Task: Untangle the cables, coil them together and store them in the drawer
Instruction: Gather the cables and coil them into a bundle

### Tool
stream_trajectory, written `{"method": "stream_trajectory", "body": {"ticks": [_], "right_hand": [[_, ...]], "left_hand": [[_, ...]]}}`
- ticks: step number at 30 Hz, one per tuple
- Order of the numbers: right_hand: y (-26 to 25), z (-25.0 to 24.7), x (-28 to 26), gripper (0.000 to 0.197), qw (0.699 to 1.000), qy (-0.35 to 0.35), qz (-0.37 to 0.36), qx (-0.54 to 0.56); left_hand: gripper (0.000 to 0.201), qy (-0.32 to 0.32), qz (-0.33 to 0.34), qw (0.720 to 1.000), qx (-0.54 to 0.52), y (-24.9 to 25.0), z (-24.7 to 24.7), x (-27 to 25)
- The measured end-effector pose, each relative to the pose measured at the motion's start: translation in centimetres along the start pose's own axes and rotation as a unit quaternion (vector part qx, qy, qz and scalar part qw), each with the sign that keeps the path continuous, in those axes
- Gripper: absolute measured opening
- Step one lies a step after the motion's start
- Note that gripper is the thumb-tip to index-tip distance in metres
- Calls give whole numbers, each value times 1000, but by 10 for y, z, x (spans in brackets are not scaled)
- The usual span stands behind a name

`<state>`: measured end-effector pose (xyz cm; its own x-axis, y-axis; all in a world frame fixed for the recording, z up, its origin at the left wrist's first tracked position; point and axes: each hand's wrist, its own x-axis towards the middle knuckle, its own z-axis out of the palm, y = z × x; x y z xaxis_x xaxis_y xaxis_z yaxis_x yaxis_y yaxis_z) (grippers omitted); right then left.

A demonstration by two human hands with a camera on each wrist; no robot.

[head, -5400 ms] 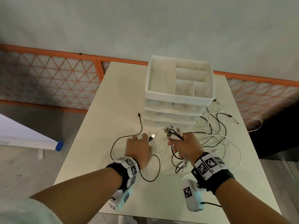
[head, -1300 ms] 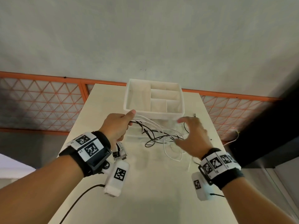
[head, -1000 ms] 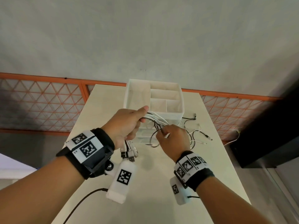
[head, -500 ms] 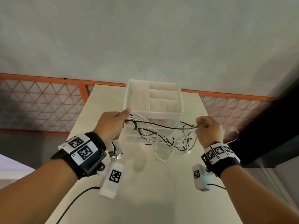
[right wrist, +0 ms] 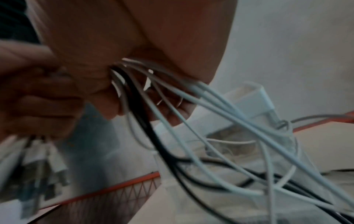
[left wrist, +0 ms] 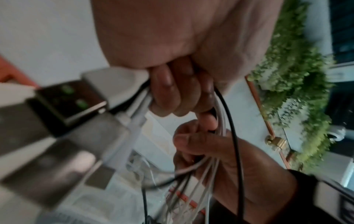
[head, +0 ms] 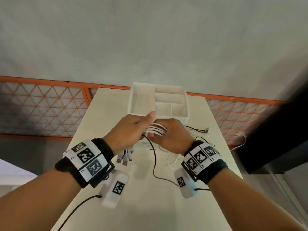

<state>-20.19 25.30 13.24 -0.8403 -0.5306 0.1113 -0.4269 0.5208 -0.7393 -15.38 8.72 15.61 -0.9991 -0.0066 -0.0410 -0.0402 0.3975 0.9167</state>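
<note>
Half a second back the hands were spread wide with the cables stretched between them; now the right hand (head: 170, 135) has swung in against the left hand (head: 128, 130), just in front of the organiser (head: 185, 120) on the table (head: 150, 205). Left hand is clenched round the cables (head: 156, 130) near their plug ends, with the plugs (head: 124, 158) dangling below it. Right hand is curled round the same bundle right beside it, white strands crossing its knuckles. One black cable (head: 154, 157) loops down from the hands onto the table, and the loose tails (head: 198, 130) lie on the table to the right of the organiser.

Judging by this, the step in hand is coiling: one stretch has been brought in as a loop, and much of the cables' length still trails. Next move likely calls for the left hand to pin the new loop while the right slides out along the strands for another stretch, keeping the black one in with the white. No drawer shows open yet
</note>
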Motion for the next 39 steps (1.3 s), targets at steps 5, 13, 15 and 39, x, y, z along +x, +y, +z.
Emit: {"method": "stream_trajectory", "body": {"ticks": [5, 13, 15, 39], "right_hand": [[21, -6, 7, 16, 983, 126, 59, -121], [41, 3, -14, 35, 977, 171, -9, -130], [48, 6, -25, 36, 989, -20, 57, -135], [41, -43, 9, 47, 911, 377, 160, -54]], "left_hand": [[52, -2, 33, 988, 151, -13, -8, -3], [50, 191, 86, 950, 233, -23, -24, 22], [48, 206, 95, 952, 203, -21, -27, 23], [46, 11, 54, 992, 114, -56, -12, -3]]}}
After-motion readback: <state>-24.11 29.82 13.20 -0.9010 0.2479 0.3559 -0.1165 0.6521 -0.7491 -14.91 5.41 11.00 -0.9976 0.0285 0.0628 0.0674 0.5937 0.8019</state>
